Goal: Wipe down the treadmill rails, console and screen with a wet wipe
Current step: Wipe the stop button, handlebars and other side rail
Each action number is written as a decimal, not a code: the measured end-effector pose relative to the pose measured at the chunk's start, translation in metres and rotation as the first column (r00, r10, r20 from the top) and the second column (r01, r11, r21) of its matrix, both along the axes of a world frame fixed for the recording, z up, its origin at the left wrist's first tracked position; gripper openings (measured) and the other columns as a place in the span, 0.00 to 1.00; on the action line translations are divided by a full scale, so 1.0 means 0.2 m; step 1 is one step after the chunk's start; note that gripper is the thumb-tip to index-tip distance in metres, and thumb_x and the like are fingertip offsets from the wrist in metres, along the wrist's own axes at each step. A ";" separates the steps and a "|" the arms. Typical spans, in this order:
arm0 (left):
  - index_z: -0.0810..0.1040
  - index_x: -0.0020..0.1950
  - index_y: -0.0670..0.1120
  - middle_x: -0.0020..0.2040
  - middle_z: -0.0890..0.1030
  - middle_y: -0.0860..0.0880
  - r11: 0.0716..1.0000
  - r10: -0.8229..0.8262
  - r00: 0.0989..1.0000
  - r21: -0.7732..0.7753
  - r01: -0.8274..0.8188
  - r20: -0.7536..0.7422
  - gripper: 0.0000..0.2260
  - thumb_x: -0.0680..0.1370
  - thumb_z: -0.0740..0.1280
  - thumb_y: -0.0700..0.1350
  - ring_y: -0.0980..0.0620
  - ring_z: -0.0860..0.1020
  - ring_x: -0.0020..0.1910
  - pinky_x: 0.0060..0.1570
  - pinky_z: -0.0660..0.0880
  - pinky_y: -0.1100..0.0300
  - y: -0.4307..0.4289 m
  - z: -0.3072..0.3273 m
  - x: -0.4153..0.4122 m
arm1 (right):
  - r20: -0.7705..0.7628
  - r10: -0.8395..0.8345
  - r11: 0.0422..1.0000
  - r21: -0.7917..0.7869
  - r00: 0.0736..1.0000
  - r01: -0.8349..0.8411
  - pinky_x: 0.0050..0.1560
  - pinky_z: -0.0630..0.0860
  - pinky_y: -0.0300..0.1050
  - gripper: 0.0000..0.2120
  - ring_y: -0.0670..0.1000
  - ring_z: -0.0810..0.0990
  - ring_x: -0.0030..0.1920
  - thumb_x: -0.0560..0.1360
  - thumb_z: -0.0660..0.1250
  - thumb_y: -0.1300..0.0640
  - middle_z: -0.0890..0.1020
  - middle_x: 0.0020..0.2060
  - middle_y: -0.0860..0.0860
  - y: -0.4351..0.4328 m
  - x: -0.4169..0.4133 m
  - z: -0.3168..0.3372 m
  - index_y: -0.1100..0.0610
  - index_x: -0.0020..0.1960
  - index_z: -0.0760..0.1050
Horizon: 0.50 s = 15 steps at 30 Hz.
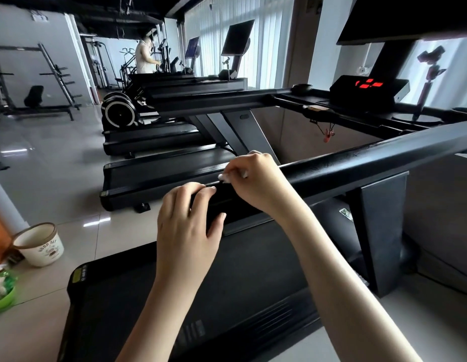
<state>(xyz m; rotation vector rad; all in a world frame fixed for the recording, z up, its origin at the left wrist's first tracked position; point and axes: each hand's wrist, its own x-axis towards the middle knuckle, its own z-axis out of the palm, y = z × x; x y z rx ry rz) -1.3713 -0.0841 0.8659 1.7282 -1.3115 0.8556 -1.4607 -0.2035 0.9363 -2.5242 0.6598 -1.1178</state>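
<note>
The wet wipe is bunched in the right hand, whose fingers curl round it and press it on the tail end of the near rail; the left hand grips the same rail end just below. My read is that the rails step is underway. The far rail, console and screen sit well apart from the wipe and are probably not yet done, but I can't tell for sure.

The crumpled white wet wipe shows only as slivers under the curled right hand, the left hand covers the near end of the black tubular rail, the top edge cuts the large black screen, and the red console digits blur beyond reading.
</note>
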 end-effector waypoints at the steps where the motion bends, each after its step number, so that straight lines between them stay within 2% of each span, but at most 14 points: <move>1: 0.79 0.57 0.41 0.54 0.76 0.45 1.000 -0.008 1.000 0.001 0.008 -0.001 0.16 0.73 0.67 0.48 0.46 0.71 0.53 0.56 0.69 0.53 0.00 0.00 0.00 | -0.004 0.021 1.000 -0.010 1.000 -0.021 0.43 0.66 0.33 0.06 0.49 0.76 0.44 0.74 0.69 0.62 0.85 0.38 0.53 0.01 -0.01 0.00 0.61 0.41 0.85; 3: 0.79 0.57 0.41 0.54 0.76 0.45 1.000 -0.031 1.000 -0.003 0.031 -0.003 0.16 0.73 0.66 0.47 0.45 0.72 0.54 0.56 0.70 0.53 0.00 0.01 0.01 | 0.013 -0.021 0.999 -0.031 1.000 0.021 0.46 0.69 0.37 0.06 0.49 0.76 0.45 0.74 0.69 0.61 0.85 0.38 0.52 -0.03 -0.04 -0.01 0.59 0.41 0.85; 6: 0.79 0.57 0.40 0.54 0.77 0.45 0.997 -0.077 0.997 -0.020 0.077 -0.010 0.14 0.74 0.64 0.45 0.45 0.73 0.55 0.58 0.69 0.54 0.01 0.00 0.02 | 0.064 -0.131 0.988 -0.073 0.989 0.136 0.49 0.74 0.48 0.07 0.54 0.78 0.45 0.73 0.69 0.62 0.84 0.35 0.53 -0.08 -0.05 -0.04 0.59 0.38 0.84; 10: 0.80 0.57 0.40 0.55 0.78 0.45 0.993 -0.110 0.993 -0.036 0.109 -0.035 0.14 0.75 0.62 0.43 0.46 0.72 0.55 0.60 0.66 0.58 0.01 0.01 0.03 | 0.181 -0.006 0.992 -0.120 0.983 0.028 0.45 0.76 0.41 0.07 0.50 0.81 0.41 0.71 0.71 0.63 0.84 0.37 0.49 0.00 -0.11 -0.07 0.57 0.35 0.84; 13: 0.80 0.57 0.40 0.54 0.78 0.45 0.991 -0.127 0.991 -0.045 0.125 -0.045 0.14 0.75 0.62 0.42 0.46 0.72 0.55 0.62 0.63 0.63 0.01 0.01 0.03 | 0.302 -0.100 0.982 -0.122 0.948 0.142 0.36 0.73 0.36 0.05 0.48 0.78 0.33 0.70 0.72 0.62 0.82 0.38 0.51 -0.02 -0.14 -0.10 0.58 0.37 0.85; 15: 0.80 0.57 0.39 0.54 0.78 0.45 0.990 -0.137 0.989 -0.051 0.134 -0.051 0.14 0.75 0.62 0.41 0.46 0.72 0.55 0.62 0.62 0.64 0.01 0.01 0.03 | 0.341 -0.178 0.969 -0.104 0.923 0.225 0.34 0.69 0.34 0.04 0.48 0.76 0.32 0.70 0.73 0.64 0.81 0.39 0.52 -0.03 -0.15 -0.13 0.58 0.38 0.85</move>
